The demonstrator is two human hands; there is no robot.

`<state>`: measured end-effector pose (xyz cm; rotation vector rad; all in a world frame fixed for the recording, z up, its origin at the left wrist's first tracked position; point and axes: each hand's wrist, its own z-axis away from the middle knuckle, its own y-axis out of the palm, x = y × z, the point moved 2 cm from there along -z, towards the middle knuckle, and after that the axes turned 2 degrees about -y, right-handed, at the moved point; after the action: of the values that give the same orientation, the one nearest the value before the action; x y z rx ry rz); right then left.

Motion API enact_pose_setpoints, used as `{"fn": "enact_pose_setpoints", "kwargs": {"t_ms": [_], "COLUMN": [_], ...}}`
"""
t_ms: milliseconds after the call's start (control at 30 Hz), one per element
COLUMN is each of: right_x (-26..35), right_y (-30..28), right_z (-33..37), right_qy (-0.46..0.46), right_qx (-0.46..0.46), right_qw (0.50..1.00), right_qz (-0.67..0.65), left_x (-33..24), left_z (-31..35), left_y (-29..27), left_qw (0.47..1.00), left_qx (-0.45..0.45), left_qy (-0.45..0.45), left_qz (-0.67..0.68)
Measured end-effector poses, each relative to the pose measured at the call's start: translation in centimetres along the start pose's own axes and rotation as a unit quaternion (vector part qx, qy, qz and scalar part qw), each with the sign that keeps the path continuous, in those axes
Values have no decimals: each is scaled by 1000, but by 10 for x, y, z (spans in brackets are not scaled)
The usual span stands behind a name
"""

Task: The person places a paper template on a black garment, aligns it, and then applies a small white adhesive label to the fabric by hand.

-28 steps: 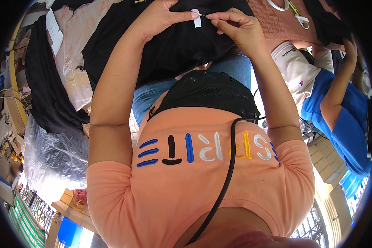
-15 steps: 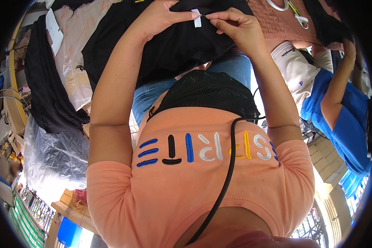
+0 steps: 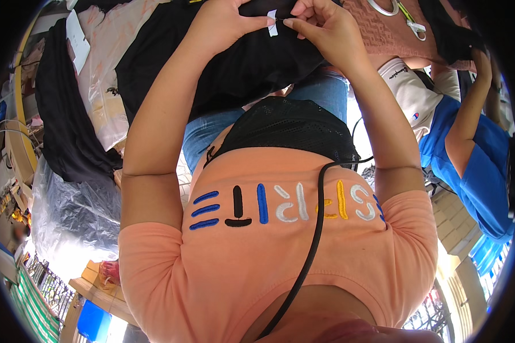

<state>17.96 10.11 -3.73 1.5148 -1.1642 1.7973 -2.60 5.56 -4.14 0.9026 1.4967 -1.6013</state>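
Touching left fingers (image 3: 260, 23), the white label (image 3: 273, 30) lies beside right fingers (image 3: 298, 27), both grips unclear.

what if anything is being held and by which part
Left hand: thumb at the left edge of the white strip, midway along; whether it grips is unclear. Right hand: cannot be told.

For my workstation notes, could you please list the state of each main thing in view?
White strip: against black cloth
Black cloth: spread, rumpled
Left hand: thumb at strip
Right hand: fingers bent, beside strip
Clear plastic: crumpled
Black cable: curved across shirt
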Motion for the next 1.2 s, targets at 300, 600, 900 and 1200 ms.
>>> {"fn": "enact_pose_setpoints", "kwargs": {"t_ms": [300,600,900,1200], "right_x": [3,49,19,-5], "right_y": [1,-25,-25,-18], "right_z": [-14,-75,-96,-95], "right_qy": [-49,-34,107,64], "right_qx": [32,227,416,399], "right_qw": [998,942,875,913], "right_qz": [-10,243,222,56], "left_x": [-24,-39,-33,-26], "left_z": [5,8,10,10], "left_y": [1,1,3,3], "left_qw": [996,986,981,989], "left_qx": [-52,-49,-45,-57], "left_qy": [16,107,80,39], "left_qz": [-76,-121,-171,-134]}}
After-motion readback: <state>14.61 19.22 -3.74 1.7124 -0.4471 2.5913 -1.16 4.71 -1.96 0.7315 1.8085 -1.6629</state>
